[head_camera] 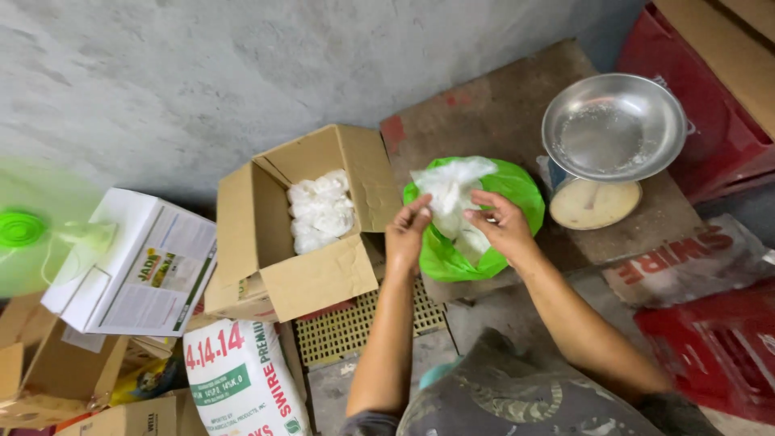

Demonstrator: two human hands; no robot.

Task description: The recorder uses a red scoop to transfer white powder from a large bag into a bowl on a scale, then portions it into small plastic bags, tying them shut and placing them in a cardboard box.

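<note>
Both hands closed on the neck of a clear plastic bag of white granules (pixel 450 194): left hand (pixel 406 234) pinching 1 side, right hand (pixel 502 226) the other. Sits inside a green plastic bag (pixel 521 190) on the brown board (pixel 492 105). Apparently filled but not yet tied. Several finished white packets (pixel 321 210) already in the open cardboard box (pixel 266 234); round metal scale pan (pixel 613 125) empty.
</note>
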